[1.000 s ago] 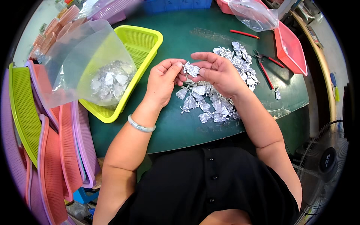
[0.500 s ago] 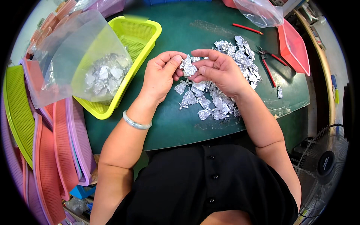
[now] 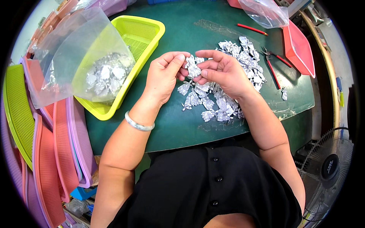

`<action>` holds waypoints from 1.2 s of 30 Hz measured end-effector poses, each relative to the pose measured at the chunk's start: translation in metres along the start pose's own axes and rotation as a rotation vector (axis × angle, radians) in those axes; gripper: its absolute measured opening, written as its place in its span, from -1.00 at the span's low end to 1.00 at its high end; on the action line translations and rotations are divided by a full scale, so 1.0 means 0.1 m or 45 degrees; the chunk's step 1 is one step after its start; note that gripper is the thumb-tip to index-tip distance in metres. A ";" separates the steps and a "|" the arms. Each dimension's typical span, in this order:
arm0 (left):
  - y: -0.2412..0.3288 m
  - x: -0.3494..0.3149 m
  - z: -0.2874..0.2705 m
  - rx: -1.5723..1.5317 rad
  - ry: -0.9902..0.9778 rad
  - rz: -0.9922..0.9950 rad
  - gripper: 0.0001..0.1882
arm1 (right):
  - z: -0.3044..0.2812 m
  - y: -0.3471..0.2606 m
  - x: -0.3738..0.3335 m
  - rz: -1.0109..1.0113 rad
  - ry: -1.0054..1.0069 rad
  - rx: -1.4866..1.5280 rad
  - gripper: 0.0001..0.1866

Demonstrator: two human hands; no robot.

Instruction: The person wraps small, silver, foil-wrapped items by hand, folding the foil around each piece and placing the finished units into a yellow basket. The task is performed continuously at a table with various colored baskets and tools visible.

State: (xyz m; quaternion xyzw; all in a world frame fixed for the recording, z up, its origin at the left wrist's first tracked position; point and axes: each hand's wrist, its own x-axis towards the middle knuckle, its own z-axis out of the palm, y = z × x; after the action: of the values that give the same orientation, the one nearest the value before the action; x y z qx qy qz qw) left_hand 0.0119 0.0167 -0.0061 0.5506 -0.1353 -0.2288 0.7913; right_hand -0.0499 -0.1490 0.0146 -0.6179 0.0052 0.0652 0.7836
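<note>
Silver piece (image 3: 193,69) (crumpled, leaf-like) sits between the fingertips of the left hand (image 3: 162,75) and the right hand (image 3: 227,75). Left thumb and fingers nearly close on its left edge; right thumb meets its right edge, forefinger lifted apart. Pile (image 3: 249,62) lies below and right of the fingers, yellow-green basket (image 3: 161,32) left, pliers (image 3: 272,73) farther right.

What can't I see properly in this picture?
All in the head view:
- Back of the held silver piece: turned away, edges behind the fingers.
- Part of the silver pile: hidden behind the right hand.
- Near floor of the yellow-green basket: covered by the plastic bag and its silver pieces.
- Blue thing: cut off by the top edge.
</note>
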 end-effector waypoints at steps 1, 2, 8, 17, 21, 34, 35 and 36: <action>-0.01 0.00 0.00 -0.044 -0.003 0.004 -0.81 | 0.00 0.01 0.00 -0.013 0.002 -0.016 -0.58; 0.00 0.00 0.00 -0.031 -0.014 -0.020 -0.81 | -0.01 0.02 0.00 -0.052 0.009 -0.051 -0.59; -0.06 -0.01 0.06 -0.142 -0.062 -0.175 -0.76 | 0.01 0.14 0.00 -0.551 0.082 -0.685 -0.60; -0.03 0.04 -0.05 -0.716 -0.227 -0.309 -0.71 | -0.13 0.05 0.07 -0.742 0.291 -1.323 -0.64; -0.06 0.06 -0.09 -0.793 -0.293 -0.328 -0.70 | -0.17 0.12 0.06 -0.680 0.109 -1.652 -0.60; -0.06 0.09 -0.13 -0.786 -0.067 -0.399 -0.80 | -0.11 0.13 0.14 -0.591 0.130 -1.915 -0.51; -0.05 0.08 -0.13 -0.761 -0.038 -0.407 -0.81 | -0.11 0.12 0.14 -0.565 0.112 -1.901 -0.50; -0.04 0.07 -0.11 -0.666 -0.005 -0.395 -0.83 | -0.11 0.11 0.15 -0.538 0.097 -1.887 -0.50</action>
State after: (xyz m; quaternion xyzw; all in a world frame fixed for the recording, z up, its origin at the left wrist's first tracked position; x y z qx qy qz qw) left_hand 0.0223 0.0211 -0.0146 0.3417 0.0126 -0.3751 0.8616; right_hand -0.0355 -0.1559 0.0001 -0.9708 -0.1311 -0.1206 0.1604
